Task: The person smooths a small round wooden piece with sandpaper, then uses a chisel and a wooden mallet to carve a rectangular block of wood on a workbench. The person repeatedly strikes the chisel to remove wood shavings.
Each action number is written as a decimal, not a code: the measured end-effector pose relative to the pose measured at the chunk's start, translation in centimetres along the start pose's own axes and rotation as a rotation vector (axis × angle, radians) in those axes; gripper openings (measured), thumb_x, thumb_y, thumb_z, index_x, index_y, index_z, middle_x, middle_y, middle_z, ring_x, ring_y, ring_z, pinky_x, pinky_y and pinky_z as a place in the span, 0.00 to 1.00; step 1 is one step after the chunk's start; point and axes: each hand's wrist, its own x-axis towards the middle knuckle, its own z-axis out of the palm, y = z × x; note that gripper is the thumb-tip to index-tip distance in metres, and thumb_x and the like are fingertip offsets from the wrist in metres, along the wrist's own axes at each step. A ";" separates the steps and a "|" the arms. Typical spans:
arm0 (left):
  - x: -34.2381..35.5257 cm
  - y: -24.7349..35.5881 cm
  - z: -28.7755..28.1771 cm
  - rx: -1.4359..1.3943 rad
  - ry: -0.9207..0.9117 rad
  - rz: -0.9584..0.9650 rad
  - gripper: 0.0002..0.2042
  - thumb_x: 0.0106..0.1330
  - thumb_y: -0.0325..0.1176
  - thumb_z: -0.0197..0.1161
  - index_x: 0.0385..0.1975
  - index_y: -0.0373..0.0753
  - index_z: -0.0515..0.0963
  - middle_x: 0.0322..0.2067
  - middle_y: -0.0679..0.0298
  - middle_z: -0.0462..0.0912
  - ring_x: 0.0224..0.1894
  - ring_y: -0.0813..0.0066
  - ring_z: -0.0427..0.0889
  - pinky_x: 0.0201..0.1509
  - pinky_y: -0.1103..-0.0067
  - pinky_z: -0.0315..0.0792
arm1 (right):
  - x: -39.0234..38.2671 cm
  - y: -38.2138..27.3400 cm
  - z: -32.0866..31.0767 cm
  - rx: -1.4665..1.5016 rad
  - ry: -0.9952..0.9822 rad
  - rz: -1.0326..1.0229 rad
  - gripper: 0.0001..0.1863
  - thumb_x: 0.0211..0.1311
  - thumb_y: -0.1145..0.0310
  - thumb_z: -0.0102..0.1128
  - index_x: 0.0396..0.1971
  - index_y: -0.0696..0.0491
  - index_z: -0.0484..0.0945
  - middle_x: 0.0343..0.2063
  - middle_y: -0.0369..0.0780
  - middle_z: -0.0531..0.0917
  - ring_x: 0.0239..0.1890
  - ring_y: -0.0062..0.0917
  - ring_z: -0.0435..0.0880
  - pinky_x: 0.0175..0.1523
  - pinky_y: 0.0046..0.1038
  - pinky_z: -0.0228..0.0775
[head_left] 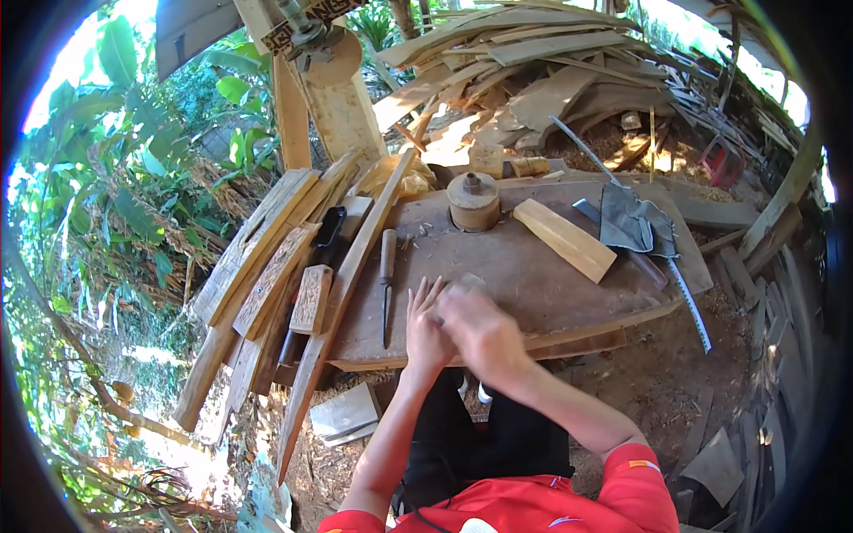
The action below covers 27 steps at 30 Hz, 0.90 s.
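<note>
left hand [427, 334] with fingers straight and slightly apart, blurred right hand [484, 336] overlapping it, its grip impossible to tell, both nearer than the round block [474, 210], wooden-handled tool [387, 264] left of that block, wood bar [565, 240] right of it

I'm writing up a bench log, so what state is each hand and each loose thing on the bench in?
Left hand: fingers extended
Right hand: blurred, finger pose unclear
Wood-handled tool: lying flat, unheld
Wooden cylinder: upright
Pale wooden block: lying down, unheld
Grey cloth: crumpled
Pale strip: partly covered, overhanging the bench
</note>
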 end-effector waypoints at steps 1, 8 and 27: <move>0.3 0.4 0.2 0.003 -0.010 -0.010 0.23 0.61 0.38 0.69 0.58 0.39 0.85 0.71 0.50 0.75 0.79 0.42 0.62 0.83 0.49 0.48 | 0.3 0.7 0.0 -0.077 0.026 0.010 0.17 0.62 0.74 0.68 0.50 0.61 0.84 0.56 0.48 0.85 0.59 0.47 0.84 0.65 0.43 0.77; 0.6 0.5 0.4 -0.033 -0.007 0.011 0.23 0.62 0.39 0.68 0.58 0.41 0.85 0.68 0.51 0.78 0.76 0.39 0.65 0.82 0.48 0.52 | 0.6 2.0 -0.3 -0.090 0.053 0.082 0.15 0.67 0.73 0.65 0.52 0.60 0.85 0.54 0.49 0.87 0.62 0.42 0.84 0.67 0.41 0.76; 0.4 0.3 0.0 -0.074 0.026 -0.020 0.20 0.66 0.39 0.66 0.56 0.41 0.86 0.67 0.54 0.80 0.77 0.44 0.64 0.82 0.56 0.55 | -0.2 0.1 0.9 -0.003 0.028 0.018 0.16 0.67 0.74 0.64 0.53 0.60 0.83 0.56 0.51 0.85 0.60 0.45 0.84 0.66 0.40 0.77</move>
